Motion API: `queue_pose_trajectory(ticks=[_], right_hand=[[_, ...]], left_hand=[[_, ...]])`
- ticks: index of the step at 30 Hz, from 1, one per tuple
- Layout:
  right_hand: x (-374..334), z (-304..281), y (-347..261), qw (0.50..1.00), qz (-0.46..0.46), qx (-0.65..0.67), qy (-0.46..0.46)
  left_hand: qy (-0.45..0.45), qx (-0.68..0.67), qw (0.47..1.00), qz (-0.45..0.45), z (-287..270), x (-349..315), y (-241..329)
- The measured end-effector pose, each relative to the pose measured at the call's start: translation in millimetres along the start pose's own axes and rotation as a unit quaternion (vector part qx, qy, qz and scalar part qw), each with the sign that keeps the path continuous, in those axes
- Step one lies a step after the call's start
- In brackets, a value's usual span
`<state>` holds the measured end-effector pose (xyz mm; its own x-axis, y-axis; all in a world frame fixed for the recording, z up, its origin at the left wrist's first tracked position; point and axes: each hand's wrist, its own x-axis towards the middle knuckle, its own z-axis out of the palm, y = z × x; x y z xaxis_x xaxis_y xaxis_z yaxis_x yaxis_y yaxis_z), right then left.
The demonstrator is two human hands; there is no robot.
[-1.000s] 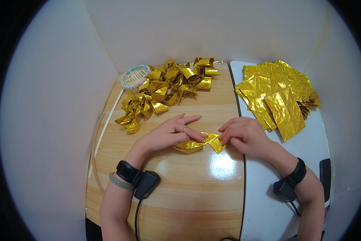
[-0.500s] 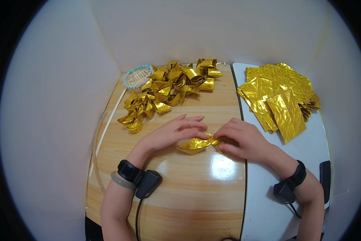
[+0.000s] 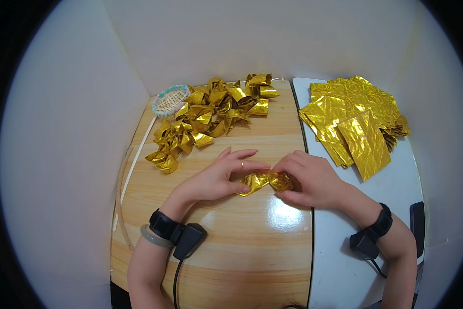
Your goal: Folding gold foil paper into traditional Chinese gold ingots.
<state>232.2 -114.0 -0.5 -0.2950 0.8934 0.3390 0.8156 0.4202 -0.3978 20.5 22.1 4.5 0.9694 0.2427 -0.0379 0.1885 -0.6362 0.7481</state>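
A partly folded piece of gold foil paper (image 3: 255,182) lies on the wood-grain table, pinched narrow in its middle. My left hand (image 3: 222,176) grips its left half, thumb on the near side and fingers along the far side. On the other half, my right hand (image 3: 306,180) has its thumb and fingers closed round the paper's right end. The fingers cover parts of both ends. Beyond my hands lies a heap of folded gold paper pieces (image 3: 226,100), curled and pointed in shape.
A stack of flat gold foil sheets (image 3: 355,110) rests on the white table (image 3: 355,232) at right. A small woven basket (image 3: 169,101) with a pastel rim stands at the back left. The dark seam between tables runs beside my right hand. A dark flat object (image 3: 416,229) lies far right.
My left thumb has come down onto the near side of the paper's left half. The right end is now more rounded under my right hand. The whole view has shifted slightly.
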Motion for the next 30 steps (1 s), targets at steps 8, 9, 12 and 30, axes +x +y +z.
queue_pose_trajectory(ticks=[8,9,12,30], right_hand=[[1.1,-2.3,1.1,1.000,-0.007,0.011,-0.008],[0.4,-1.8,2.2,1.000,0.001,0.015,-0.006],[-0.6,-0.6,3.8,0.994,0.074,0.084,-0.018],[3.1,-1.6,-0.4,0.968,0.124,0.211,-0.056]], left_hand=[[0.061,-0.020,0.995,0.077,1.5,0.3,-8.9],[0.043,-0.027,0.997,0.066,-0.4,0.4,-8.5],[0.033,-0.048,0.997,0.046,0.7,-0.1,-12.2],[0.080,-0.009,0.996,0.031,3.6,-2.1,-9.5]])
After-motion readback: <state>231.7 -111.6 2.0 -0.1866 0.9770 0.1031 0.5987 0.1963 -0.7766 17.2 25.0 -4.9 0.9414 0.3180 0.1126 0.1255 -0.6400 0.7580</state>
